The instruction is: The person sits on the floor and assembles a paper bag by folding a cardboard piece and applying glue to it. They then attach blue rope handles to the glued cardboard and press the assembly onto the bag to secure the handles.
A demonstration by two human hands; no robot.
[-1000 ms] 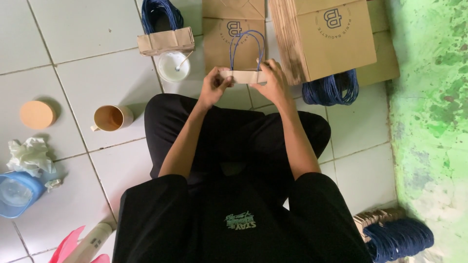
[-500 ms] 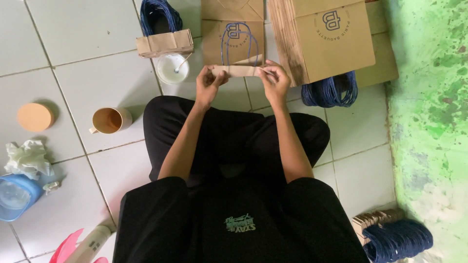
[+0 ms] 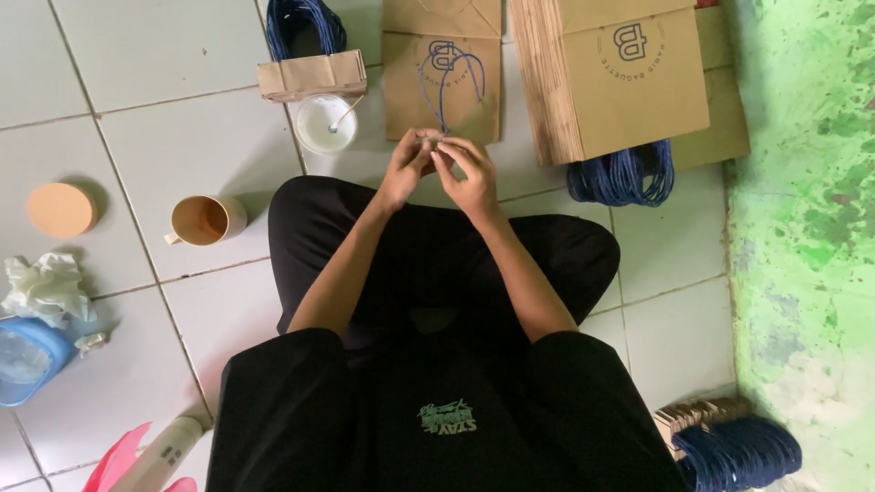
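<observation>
Left hand [image 3: 407,164] and right hand [image 3: 467,171] meet above the lap, fingertips pinched together on a blue cord loop [image 3: 448,84] arching over a flat brown paper bag [image 3: 441,73]; white cup [image 3: 325,125] holds white paste; tan mug [image 3: 205,220] interior indistinct; bag stack [image 3: 620,77] to the right.

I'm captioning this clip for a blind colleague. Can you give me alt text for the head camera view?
Seen from above, a person sitting cross-legged on a white tiled floor pinches a blue cord loop between left hand and right hand, over a flat brown paper bag. A stack of bags, a beige mug and a white cup lie nearby.
</observation>
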